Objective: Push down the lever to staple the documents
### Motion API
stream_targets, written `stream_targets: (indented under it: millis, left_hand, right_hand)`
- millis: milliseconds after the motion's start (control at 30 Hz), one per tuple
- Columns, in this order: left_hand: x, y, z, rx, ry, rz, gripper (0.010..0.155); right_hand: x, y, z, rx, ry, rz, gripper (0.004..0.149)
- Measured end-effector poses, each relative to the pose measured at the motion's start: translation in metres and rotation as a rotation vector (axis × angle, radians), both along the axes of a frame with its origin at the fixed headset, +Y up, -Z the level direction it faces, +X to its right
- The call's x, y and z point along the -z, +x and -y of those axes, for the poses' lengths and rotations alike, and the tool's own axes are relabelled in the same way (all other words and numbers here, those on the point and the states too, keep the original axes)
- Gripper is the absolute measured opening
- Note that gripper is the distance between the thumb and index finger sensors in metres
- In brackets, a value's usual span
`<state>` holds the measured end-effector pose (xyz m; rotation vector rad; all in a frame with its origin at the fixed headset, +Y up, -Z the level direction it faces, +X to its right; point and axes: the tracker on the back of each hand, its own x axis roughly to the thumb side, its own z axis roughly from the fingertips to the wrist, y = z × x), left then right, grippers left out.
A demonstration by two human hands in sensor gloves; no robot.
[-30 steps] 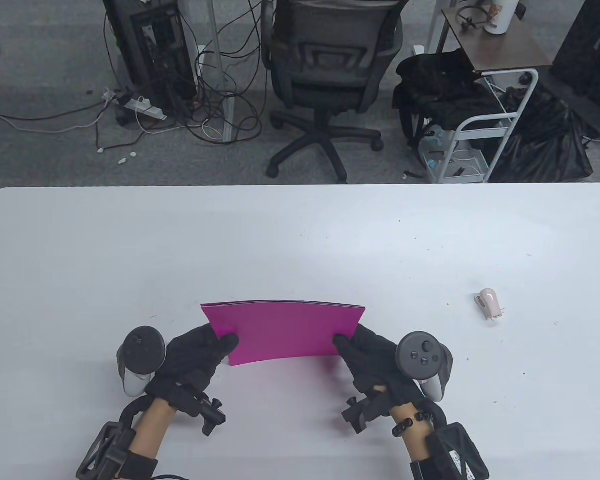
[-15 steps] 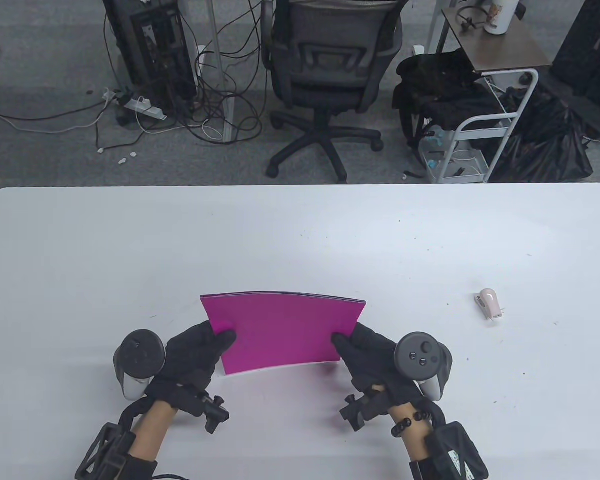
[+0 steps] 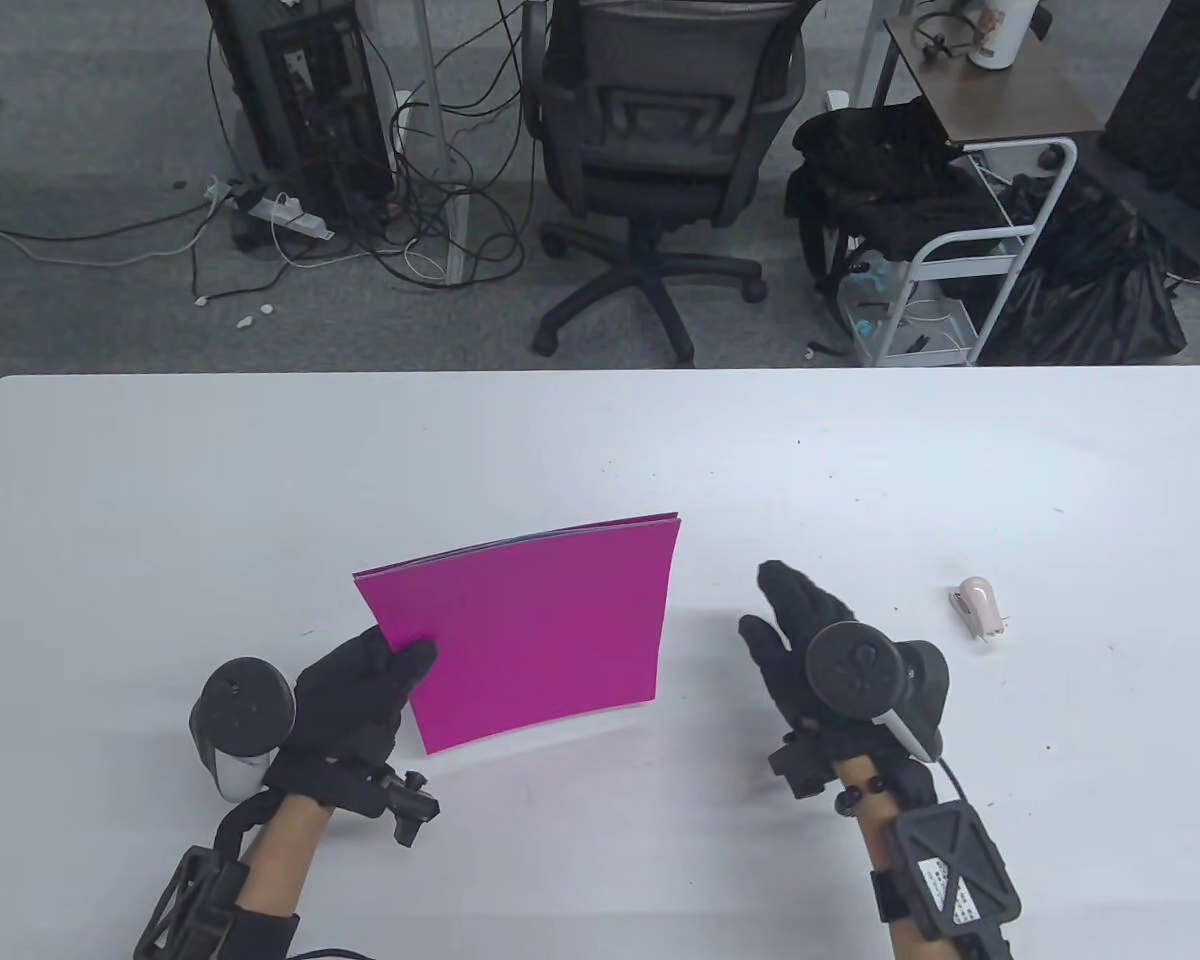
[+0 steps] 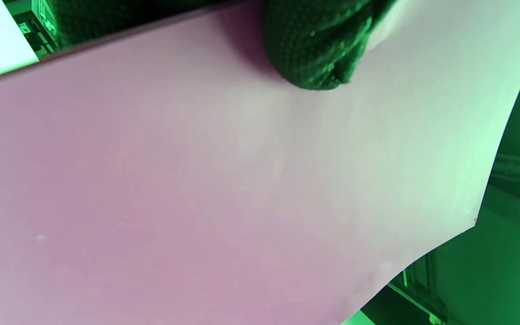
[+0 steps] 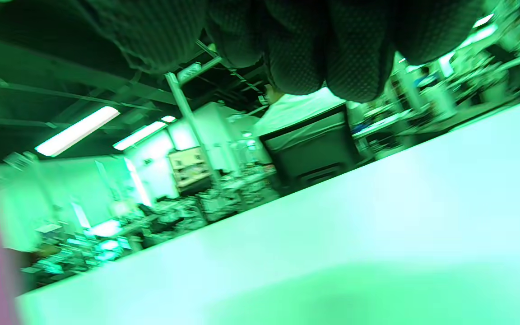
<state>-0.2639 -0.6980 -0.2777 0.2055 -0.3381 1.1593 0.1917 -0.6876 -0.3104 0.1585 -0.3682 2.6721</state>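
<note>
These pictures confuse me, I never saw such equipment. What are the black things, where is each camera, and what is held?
They are a person's two hands in black sensor gloves, each with a tracker strapped on its back. One camera looks down at the white table; two more sit on the wrists, so those views are tilted and green. The left hand holds a stack of pink paper by its left edge. The right hand is open and holds nothing. A small pink stapler lies on the table to its right.

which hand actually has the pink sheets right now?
The left hand: it grips the magenta paper stack at its near-left corner. The right hand is off it, empty, fingers extended, between the stack and the small stapler.
</note>
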Motion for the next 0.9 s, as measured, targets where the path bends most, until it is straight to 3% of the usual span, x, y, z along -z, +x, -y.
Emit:
stream_targets:
  millis: [200, 400, 600, 900]
  left_hand:
    - [0.001, -0.009, -0.001, -0.032, -0.004, -0.029, 0.04]
    - [0.002, -0.013, -0.001, -0.042, -0.008, -0.042, 0.04]
    - [0.001, -0.014, -0.003, -0.047, -0.011, -0.049, 0.04]
    - [0.0, -0.016, -0.004, -0.054, -0.014, -0.061, 0.04]
  right_hand:
    - [0.025, 0.071, -0.002, -0.144, -0.121, 0.246, 0.064]
    - [0.045, 0.112, 0.017, -0.263, -0.301, 0.38, 0.07]
    - [0.062, 0.129, 0.045, -0.333, -0.453, 0.443, 0.075]
    - [0.076, 0.123, 0.06, -0.409, -0.512, 0.459, 0.068]
